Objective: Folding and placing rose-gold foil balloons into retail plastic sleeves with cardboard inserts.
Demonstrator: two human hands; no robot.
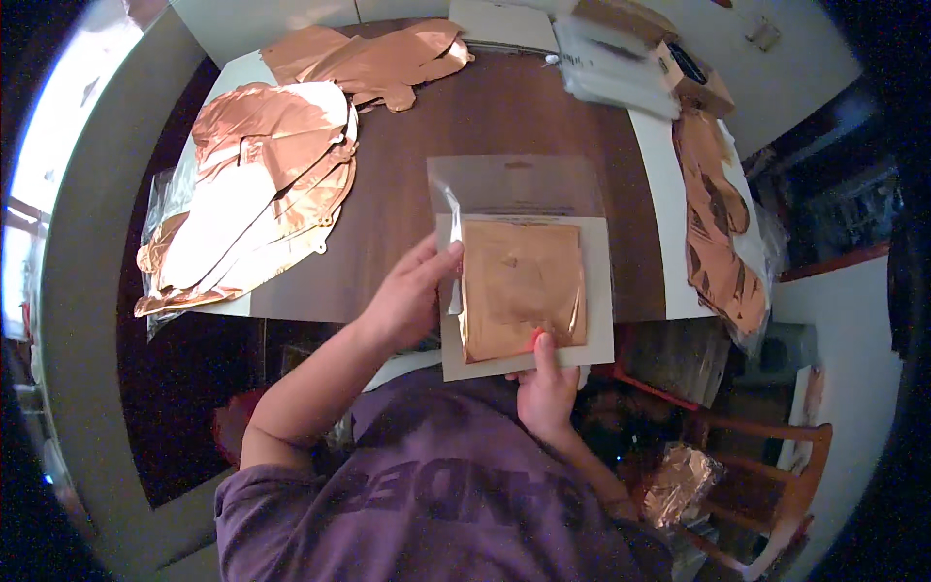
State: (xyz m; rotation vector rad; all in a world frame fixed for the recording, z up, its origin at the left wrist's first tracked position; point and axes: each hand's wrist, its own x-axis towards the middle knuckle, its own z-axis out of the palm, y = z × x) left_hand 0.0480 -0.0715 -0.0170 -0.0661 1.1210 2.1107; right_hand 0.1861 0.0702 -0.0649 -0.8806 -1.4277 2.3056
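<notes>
Brown table (504,116), foil balloons (262,184), wooden chair (776,466)

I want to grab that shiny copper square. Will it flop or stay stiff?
The foil square probably flops alone: it looks thin and creased. On its card, gripped by the left hand and right hand, it stays flat. The clear bag looks slippery.
</notes>
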